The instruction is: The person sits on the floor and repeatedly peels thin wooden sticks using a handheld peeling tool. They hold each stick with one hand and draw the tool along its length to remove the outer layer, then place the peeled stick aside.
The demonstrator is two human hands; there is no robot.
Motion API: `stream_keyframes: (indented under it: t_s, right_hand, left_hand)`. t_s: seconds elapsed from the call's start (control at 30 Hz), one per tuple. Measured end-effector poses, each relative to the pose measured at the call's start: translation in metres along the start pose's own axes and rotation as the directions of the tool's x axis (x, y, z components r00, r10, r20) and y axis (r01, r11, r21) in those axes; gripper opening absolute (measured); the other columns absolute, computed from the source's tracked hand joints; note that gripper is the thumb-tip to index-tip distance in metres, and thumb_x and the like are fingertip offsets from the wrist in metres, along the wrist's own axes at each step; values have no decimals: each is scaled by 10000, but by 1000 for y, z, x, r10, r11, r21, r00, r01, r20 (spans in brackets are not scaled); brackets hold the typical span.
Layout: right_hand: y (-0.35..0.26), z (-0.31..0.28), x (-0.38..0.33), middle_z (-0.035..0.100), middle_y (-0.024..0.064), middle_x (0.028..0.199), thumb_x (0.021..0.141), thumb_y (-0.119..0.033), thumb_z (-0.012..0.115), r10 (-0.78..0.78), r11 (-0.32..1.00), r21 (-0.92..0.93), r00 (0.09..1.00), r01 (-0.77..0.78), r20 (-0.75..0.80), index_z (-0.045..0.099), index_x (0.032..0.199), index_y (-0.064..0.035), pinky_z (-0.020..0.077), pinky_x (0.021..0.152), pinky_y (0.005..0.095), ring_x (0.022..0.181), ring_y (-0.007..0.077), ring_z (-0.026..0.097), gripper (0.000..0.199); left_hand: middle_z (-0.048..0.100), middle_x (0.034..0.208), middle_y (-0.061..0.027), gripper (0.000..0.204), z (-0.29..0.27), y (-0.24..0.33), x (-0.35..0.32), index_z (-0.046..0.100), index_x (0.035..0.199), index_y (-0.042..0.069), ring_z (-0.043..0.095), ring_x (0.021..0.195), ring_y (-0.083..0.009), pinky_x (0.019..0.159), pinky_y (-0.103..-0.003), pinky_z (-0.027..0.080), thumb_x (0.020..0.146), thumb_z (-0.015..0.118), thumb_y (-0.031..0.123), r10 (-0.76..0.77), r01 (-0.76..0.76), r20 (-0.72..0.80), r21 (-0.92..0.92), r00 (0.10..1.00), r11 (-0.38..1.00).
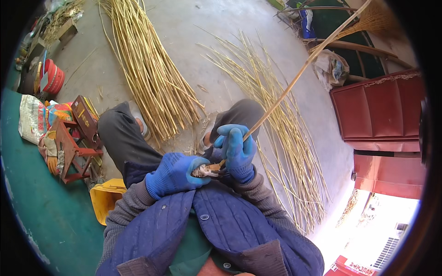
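Across the floor, a thick bundle of stalks, and to its right a thinner spread of loose stalks. Pinched among the gloved fingers of the right hand, one long stalk, cut off at the upper edge and partly hidden behind those fingers lower down. At left, coloured printing on a white sack and yellowish marks on a red box, too small for reading. Inside the closed left hand, a pale wrapped piece, mostly covered, hard to make out.

The grey floor bears piled stalks and loose stalks
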State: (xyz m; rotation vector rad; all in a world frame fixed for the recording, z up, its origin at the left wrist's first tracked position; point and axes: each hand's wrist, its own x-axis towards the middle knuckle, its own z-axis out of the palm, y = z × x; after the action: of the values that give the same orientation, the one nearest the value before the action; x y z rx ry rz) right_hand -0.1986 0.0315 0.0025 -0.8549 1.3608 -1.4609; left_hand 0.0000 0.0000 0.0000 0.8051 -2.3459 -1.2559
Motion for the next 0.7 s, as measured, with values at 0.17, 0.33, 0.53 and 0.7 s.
stream_keyframes:
  t_s: [0.17,0.33,0.53,0.7]
  right_hand:
    - [-15,1,12,630,33,709,1041,-155,530,-163,984,-54,976,173,144,654,1170,24,449,538,226,572,66,564,253]
    - [-48,-11,50,557,203,1418,888,-268,755,-199,980,120,868,161,454,273,1574,15,456,1077,409,1284,292,567,885]
    - [-99,-12,90,615,190,1342,1019,-548,531,-430,832,447,890,327,150,330,1535,40,479,1048,459,1063,248,668,808]
    - [-133,2,108,418,-52,622,1113,-474,340,-426,875,291,901,387,80,584,1193,-42,496,694,290,522,89,327,503]
  left_hand:
    - [725,878,-164,388,-10,7,8,720,1122,90,720,779,-343,689,-421,559,822,793,325,-32,33,-28,40,999,999]
    - [716,831,-152,387,-15,9,14,715,1121,90,715,752,-333,667,-415,551,834,780,342,-22,29,-132,56,991,998]
    - [710,810,-148,394,-12,2,22,714,1117,77,709,716,-314,641,-404,544,838,775,349,22,-14,-135,58,991,998]
    - [717,828,-153,401,-10,1,24,713,1100,57,714,715,-315,628,-400,547,847,773,361,-1,1,-110,-5,994,1000]
